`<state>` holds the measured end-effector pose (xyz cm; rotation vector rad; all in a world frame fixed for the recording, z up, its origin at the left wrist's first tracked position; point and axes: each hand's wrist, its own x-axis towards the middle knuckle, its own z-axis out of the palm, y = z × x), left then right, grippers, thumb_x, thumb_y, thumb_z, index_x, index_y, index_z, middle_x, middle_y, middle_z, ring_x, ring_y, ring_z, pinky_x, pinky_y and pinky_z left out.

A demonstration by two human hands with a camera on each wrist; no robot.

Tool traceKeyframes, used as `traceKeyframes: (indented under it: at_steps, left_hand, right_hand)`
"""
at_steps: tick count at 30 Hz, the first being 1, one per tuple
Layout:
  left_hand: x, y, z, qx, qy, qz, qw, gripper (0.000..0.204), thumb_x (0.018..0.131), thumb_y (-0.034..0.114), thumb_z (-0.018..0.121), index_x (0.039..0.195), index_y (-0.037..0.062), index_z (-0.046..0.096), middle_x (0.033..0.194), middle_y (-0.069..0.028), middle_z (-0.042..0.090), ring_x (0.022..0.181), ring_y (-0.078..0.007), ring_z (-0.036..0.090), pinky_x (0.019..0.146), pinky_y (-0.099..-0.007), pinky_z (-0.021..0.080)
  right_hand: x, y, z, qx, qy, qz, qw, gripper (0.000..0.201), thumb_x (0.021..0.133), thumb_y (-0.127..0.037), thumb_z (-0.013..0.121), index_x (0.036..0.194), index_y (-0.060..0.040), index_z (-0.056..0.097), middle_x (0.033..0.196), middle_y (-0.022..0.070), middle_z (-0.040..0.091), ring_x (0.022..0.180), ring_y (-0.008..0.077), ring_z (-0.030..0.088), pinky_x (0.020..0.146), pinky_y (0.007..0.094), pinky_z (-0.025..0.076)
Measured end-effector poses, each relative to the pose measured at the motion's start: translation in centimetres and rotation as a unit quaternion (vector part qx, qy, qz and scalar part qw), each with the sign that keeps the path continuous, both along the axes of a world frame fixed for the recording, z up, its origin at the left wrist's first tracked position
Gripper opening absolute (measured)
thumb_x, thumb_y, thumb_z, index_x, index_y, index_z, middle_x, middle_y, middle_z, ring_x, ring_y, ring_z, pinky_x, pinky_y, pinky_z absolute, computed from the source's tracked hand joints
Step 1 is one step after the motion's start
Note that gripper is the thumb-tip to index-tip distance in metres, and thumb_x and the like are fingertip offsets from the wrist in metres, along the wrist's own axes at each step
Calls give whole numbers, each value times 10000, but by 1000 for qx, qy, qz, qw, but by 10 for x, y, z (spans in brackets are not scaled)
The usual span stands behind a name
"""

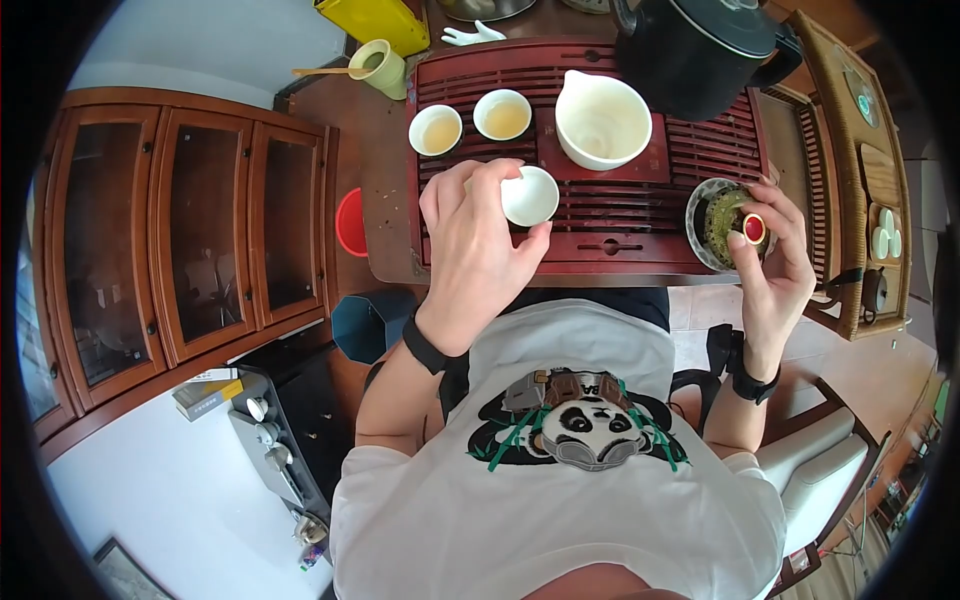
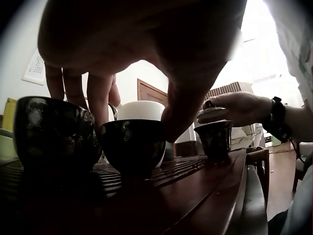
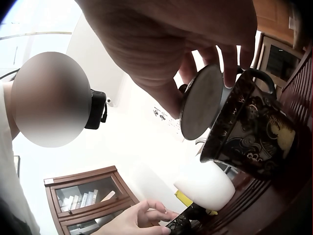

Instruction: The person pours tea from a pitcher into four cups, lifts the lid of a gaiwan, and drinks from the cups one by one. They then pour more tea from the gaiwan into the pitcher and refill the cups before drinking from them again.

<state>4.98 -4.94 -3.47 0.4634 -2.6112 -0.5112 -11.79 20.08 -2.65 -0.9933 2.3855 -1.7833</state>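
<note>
My left hand (image 1: 472, 238) holds a small teacup (image 1: 532, 197) between thumb and fingers at its rim. White inside and dark outside, the teacup (image 2: 133, 147) stands upright on the slatted red-brown tea tray (image 1: 600, 248). Near the tray's right front corner, my right hand (image 1: 778, 250) pinches the red-topped knob (image 1: 754, 229) of a patterned lid (image 1: 725, 222). In the right wrist view the lid (image 3: 201, 103) is tilted at the mouth of a dark, decorated lidded tea bowl (image 3: 254, 132). The bowl's contents are hidden there.
Two teacups of pale tea (image 1: 438, 131) (image 1: 503, 115) stand behind my left hand. A white pouring pitcher (image 1: 603, 122) is at the tray's centre, with a black kettle (image 1: 690, 55) behind. A pale green pot (image 1: 380, 70) stands left; a wicker shelf (image 1: 850, 180) is right.
</note>
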Motion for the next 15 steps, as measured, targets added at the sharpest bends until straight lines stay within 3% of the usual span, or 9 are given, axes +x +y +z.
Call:
traceKeyframes:
  at_steps: [5, 7, 8, 12, 13, 14, 15]
  left_hand:
    - [6, 1, 13, 21, 21, 4, 1000, 625, 714, 105, 855, 1258, 87, 547, 1289, -83, 662, 1188, -315, 531, 1069, -464, 332]
    - [15, -9, 16, 4, 95, 8, 995, 578, 719, 113, 851, 1236, 78, 594, 1331, -94, 625, 1172, -334, 539, 1022, -475, 375]
    - [18, -12, 16, 42, 144, 34, 988, 358, 780, 76, 812, 1109, 68, 671, 1240, -95, 675, 1110, -313, 573, 976, -430, 431]
    - [44, -38, 17, 29, 105, 90, 990, 68, 860, 24, 750, 904, 21, 697, 1019, -69, 732, 965, -288, 622, 895, -378, 479]
    - [53, -46, 10, 32, 77, 84, 993, 224, 842, 39, 762, 1046, 19, 671, 1151, -106, 693, 1051, -302, 600, 957, -397, 461]
    - [53, -45, 7, 32, 78, 84, 993, 224, 842, 39, 762, 1046, 19, 671, 1151, -106, 693, 1051, -302, 600, 957, -397, 461]
    - [51, -43, 6, 49, 88, 93, 991, 345, 828, 56, 771, 1142, 24, 630, 1232, -132, 647, 1104, -311, 577, 993, -408, 443]
  right_hand:
    - [1, -1, 2, 4, 4, -3, 1000, 276, 820, 37, 753, 1092, 19, 714, 1310, 150, 626, 1268, 264, 565, 1101, 394, 409]
    - [1, 0, 3, 8, 9, -8, 1000, 275, 821, 33, 757, 1093, 17, 715, 1310, 147, 626, 1269, 260, 563, 1102, 390, 408]
    - [1, 0, 3, 8, 8, -8, 1000, 275, 821, 33, 757, 1093, 17, 715, 1310, 147, 626, 1269, 260, 563, 1102, 390, 408]
    - [0, -1, 1, 3, 7, -15, 1000, 265, 831, 21, 760, 1093, 18, 716, 1307, 146, 628, 1258, 254, 569, 1097, 380, 410]
    - [0, -1, 2, 3, 8, -17, 1000, 260, 835, 18, 760, 1091, 18, 717, 1305, 145, 628, 1254, 252, 572, 1095, 377, 411]
    - [0, -2, 2, 3, 9, -17, 1000, 260, 835, 18, 760, 1091, 18, 717, 1305, 145, 628, 1254, 252, 572, 1095, 377, 411]
    - [0, -1, 2, 5, 9, -16, 1000, 260, 840, 20, 757, 1096, 20, 715, 1307, 147, 626, 1251, 251, 573, 1096, 374, 411]
